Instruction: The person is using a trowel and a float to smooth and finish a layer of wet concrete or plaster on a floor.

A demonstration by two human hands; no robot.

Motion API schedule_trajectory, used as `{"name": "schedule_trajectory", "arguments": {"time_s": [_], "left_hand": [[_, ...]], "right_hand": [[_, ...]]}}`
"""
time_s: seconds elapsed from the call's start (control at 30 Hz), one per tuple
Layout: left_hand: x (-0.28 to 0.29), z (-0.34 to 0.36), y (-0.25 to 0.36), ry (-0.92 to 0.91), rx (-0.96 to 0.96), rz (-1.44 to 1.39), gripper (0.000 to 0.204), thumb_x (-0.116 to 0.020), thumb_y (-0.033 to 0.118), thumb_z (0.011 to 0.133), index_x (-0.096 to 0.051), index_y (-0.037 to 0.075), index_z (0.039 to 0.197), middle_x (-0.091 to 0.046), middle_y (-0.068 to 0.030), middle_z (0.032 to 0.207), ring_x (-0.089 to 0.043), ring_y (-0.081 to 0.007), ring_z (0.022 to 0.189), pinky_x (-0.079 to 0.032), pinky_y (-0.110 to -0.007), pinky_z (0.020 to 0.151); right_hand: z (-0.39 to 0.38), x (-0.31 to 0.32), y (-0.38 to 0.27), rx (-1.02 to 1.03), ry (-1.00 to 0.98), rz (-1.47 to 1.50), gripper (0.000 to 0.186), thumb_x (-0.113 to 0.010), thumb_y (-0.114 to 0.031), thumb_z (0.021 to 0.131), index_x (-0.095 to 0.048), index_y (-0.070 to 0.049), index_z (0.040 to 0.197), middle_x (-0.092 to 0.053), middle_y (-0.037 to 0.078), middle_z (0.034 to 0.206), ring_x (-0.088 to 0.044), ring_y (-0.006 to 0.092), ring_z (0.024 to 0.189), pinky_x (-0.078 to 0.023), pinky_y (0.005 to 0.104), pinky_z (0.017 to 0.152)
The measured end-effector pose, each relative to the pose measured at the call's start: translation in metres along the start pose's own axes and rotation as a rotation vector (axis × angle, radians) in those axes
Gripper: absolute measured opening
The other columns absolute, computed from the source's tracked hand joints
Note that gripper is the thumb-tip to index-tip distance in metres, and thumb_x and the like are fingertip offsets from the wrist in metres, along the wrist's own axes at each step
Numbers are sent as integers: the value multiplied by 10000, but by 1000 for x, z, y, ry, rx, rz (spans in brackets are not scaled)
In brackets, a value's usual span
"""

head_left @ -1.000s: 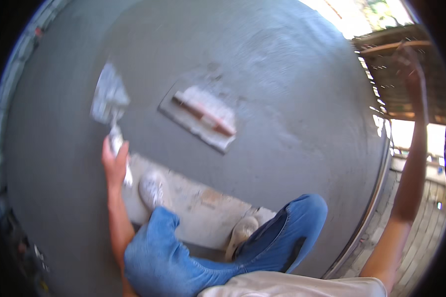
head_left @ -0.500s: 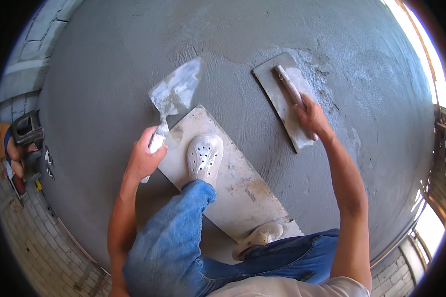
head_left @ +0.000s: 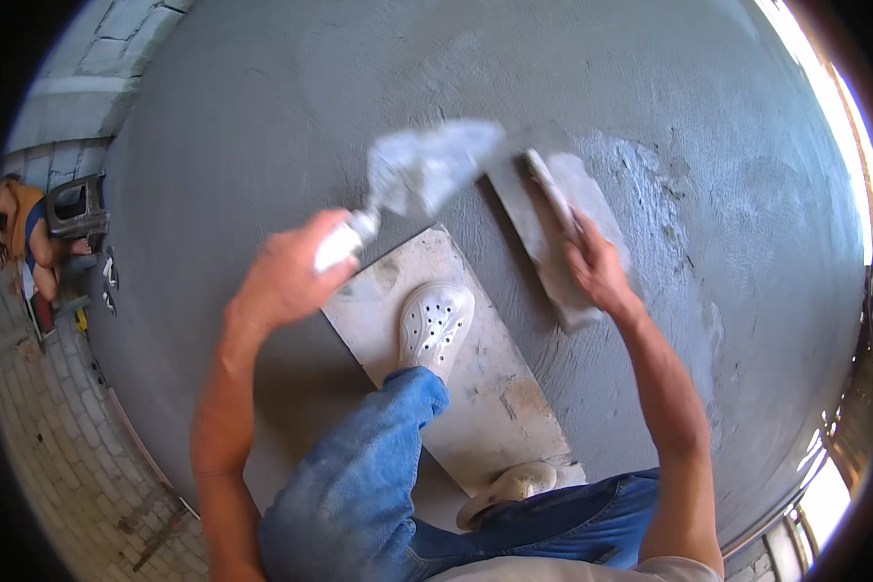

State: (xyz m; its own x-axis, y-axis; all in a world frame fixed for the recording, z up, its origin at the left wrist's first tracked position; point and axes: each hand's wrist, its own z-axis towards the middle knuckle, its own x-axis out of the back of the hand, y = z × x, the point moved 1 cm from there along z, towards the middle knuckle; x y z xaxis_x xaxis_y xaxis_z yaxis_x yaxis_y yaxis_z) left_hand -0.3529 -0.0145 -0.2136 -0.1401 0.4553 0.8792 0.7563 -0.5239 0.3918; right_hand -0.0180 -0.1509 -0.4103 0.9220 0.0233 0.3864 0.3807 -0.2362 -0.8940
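My left hand (head_left: 283,281) grips the white handle of a pointed trowel (head_left: 427,167), whose mortar-smeared blade is lifted above the wet grey cement floor (head_left: 262,126). My right hand (head_left: 597,272) is closed on the handle of a flat rectangular float (head_left: 553,228) that lies on the wet cement. The trowel blade sits just left of the float's far end. I kneel on a pale board (head_left: 475,369), with a white perforated clog (head_left: 435,325) on it and blue jeans (head_left: 359,485) below.
A rougher patch of cement (head_left: 669,204) lies right of the float. A second shoe (head_left: 509,490) rests at the board's near end. Paving bricks (head_left: 58,436) border the slab at the left, where another person (head_left: 24,238) crouches beside a dark container (head_left: 73,206).
The view has swung from the slab's right side to centre. My right hand took hold of the float. My left hand has lifted the trowel toward the float's end.
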Motion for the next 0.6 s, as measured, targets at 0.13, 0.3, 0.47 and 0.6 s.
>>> {"name": "schedule_trajectory", "arguments": {"time_s": [0.13, 0.3, 0.47, 0.6], "left_hand": [[13, 5, -27, 229, 286, -270, 455, -615, 123, 813, -465, 41, 1235, -614, -113, 875, -605, -211, 629, -491, -316, 589], [12, -32, -29, 247, 458, -701, 477, -539, 42, 815, -406, -28, 1268, -513, -35, 768, -486, -75, 547, -424, -234, 492], [9, -48, -48, 251, 586, -778, 482, -509, 18, 804, -402, -33, 1271, -520, -45, 781, -485, -79, 545, -414, -233, 480], [7, -30, -56, 313, 597, -942, 555, -538, 77, 793, -360, -35, 1307, -521, -69, 838, -484, -87, 523, -413, -219, 472]], "right_hand": [[43, -58, -6, 264, 130, -69, 548, -509, -113, 884, -330, -128, 1402, -547, 279, 1175, -577, 424, 1019, -457, 420, 886], [67, -81, 6, 271, 96, -31, 506, -504, -111, 886, -380, -132, 1377, -557, 265, 1169, -577, 431, 993, -461, 439, 883], [147, -109, -77, 128, -103, -111, 486, -474, -197, 911, -385, -230, 1388, -622, 250, 1000, -619, 410, 835, -486, 448, 760], [216, -142, -110, 154, -241, -257, 535, -468, -168, 876, -379, -307, 1385, -584, 212, 1149, -588, 376, 999, -456, 435, 873]]}}
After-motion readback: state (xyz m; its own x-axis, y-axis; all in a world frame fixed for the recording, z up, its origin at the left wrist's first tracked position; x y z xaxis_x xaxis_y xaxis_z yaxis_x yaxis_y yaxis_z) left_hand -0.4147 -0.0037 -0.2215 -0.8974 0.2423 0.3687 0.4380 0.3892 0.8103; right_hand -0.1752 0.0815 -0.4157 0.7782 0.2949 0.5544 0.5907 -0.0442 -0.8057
